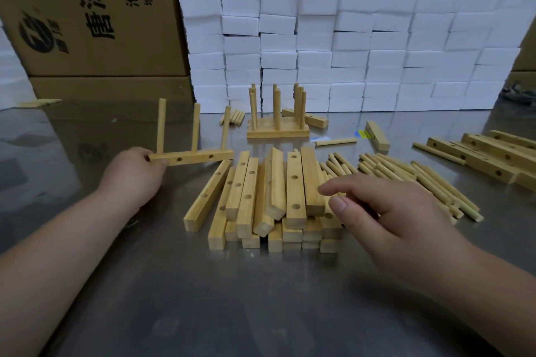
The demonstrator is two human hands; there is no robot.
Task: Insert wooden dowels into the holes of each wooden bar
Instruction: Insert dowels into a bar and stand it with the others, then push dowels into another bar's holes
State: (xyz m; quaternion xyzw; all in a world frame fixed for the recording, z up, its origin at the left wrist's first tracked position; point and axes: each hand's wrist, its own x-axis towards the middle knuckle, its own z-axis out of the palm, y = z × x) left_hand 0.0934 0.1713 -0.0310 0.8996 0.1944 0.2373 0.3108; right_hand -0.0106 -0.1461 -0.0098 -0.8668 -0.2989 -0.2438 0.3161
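Note:
My left hand (135, 174) pinches the left end of a wooden bar (200, 157) that carries three upright dowels and shows two side holes. A pile of several bare bars with holes (272, 200) lies in the middle of the metal table (232, 298). To its right lies a heap of loose dowels (412, 180). My right hand (388, 220) hovers over the right edge of the bar pile, fingers relaxed and holding nothing. Finished bars with several upright dowels (278, 124) stand packed together behind the pile.
More drilled bars (493, 156) lie at the far right. A few loose dowels (233, 116), a single dowel (336, 141) and short bars (377, 135) are scattered near the back. Stacked white foam blocks (348, 38) and cardboard boxes (87, 14) wall off the rear.

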